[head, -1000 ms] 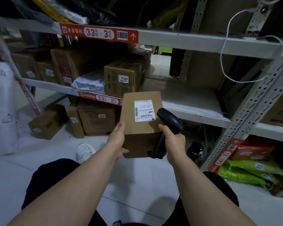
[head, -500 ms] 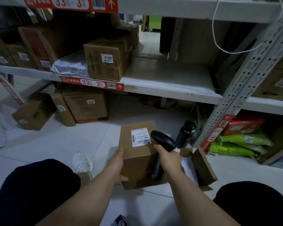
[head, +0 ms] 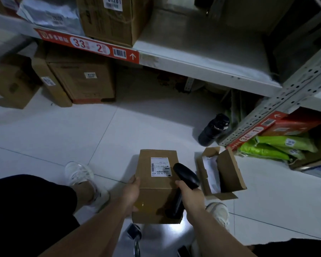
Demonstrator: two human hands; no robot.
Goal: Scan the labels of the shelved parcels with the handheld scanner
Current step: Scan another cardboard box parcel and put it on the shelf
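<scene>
A brown cardboard parcel [head: 156,199] with a white shipping label [head: 160,166] on its top face is low over the floor between my knees. My left hand [head: 132,193] grips its left side. My right hand [head: 190,196] holds a black handheld scanner [head: 185,176] by the handle, its head lying against the parcel's right edge beside the label. More labelled parcels sit on the grey shelf [head: 202,58], among them a box marked 01201 [head: 111,17] and a grey mailer bag [head: 50,17].
An open, flat cardboard box [head: 221,172] lies on the floor to the right. A dark bottle [head: 213,129] stands by the shelf upright [head: 278,102]. Boxes [head: 82,80] sit under the shelf at left. Green bags [head: 278,145] fill the right bay. My shoes [head: 80,173] rest on white tiles.
The parcel and scanner have come down from shelf height to near the floor, and my view has tilted downward. Both hands keep their grip.
</scene>
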